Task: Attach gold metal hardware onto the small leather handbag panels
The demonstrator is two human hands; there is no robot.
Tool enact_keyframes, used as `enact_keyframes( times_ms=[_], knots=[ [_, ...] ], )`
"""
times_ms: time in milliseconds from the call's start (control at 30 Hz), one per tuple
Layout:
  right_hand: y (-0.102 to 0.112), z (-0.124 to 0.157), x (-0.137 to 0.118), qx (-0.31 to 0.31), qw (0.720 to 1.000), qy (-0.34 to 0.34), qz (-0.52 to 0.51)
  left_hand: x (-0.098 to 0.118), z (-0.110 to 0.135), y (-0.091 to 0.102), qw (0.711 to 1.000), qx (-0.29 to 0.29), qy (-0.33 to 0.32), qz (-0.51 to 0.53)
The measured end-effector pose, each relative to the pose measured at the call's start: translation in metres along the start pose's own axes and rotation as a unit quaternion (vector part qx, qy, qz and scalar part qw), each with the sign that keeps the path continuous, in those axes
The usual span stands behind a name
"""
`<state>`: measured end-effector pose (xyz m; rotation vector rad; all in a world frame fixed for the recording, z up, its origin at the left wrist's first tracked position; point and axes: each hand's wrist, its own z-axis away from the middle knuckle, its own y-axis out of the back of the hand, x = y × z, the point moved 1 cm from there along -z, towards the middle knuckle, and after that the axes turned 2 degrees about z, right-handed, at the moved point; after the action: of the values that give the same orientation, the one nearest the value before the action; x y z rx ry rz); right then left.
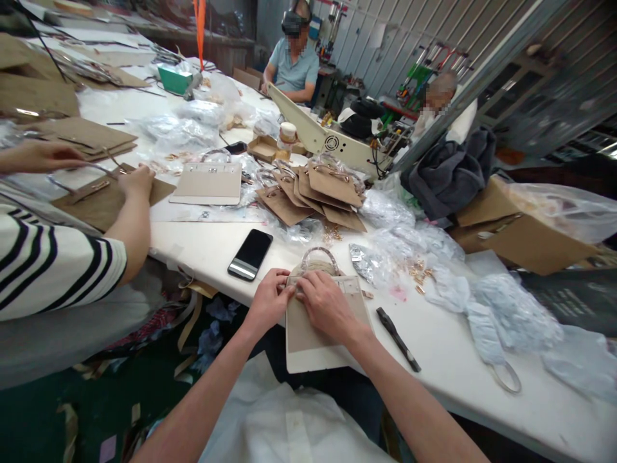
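Both hands meet at the far end of a beige bag panel (315, 334) lying flat on the white counter (482, 379). The left hand (268, 301) is curled, its fingertips pinching the panel's top edge at the left corner. The right hand (326, 307) lies palm down over the upper part of the panel with bent fingers pressing on that same edge; whether it pinches anything I cannot tell.

As for containers, a small open cardboard box (263, 148) sits well beyond the hands, its contents too small to tell. A large brown carton (525, 241) stands far to the right of the right hand, with a clear plastic bag (569, 209) bulging over its top.

Most of the panel lies under and just behind the hands, toward the person. Its curved handle (318, 256) arches just past the fingertips. The long axis runs away from the person, handle end pointing away, and the near end hangs over the counter edge.

A black phone (250, 254) lies face up near the left hand, to its left and farther out. A black tool (398, 339) lies just right of the right wrist. Gold fittings (417, 267) are scattered farther right. A fanned pile of brown bag pieces (313, 196) lies beyond the hands. At the far left, a co-worker's hand (137, 181) in a striped sleeve rests on another brown piece (96, 206).
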<state>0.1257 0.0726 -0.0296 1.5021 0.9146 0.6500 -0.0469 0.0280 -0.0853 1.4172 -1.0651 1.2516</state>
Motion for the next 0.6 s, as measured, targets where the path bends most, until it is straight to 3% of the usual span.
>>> enact_keyframes(
  times_ms=[333,433,500,600],
  knots=[
    [0.000,0.001,0.004,0.025,1.000,0.002,-0.016,-0.004,0.000,0.002,1.000,0.007,-0.011,-0.003],
    [0.002,0.005,0.008,0.048,0.996,0.000,-0.070,-0.005,0.001,0.002,1.000,0.009,-0.015,-0.010],
    [0.004,0.008,0.010,0.085,0.984,-0.024,-0.156,-0.006,0.001,0.002,1.000,0.004,-0.012,-0.008],
    [0.003,0.012,0.011,0.141,0.931,-0.118,-0.315,-0.006,0.001,0.002,1.000,-0.002,-0.007,-0.008]
  ],
)
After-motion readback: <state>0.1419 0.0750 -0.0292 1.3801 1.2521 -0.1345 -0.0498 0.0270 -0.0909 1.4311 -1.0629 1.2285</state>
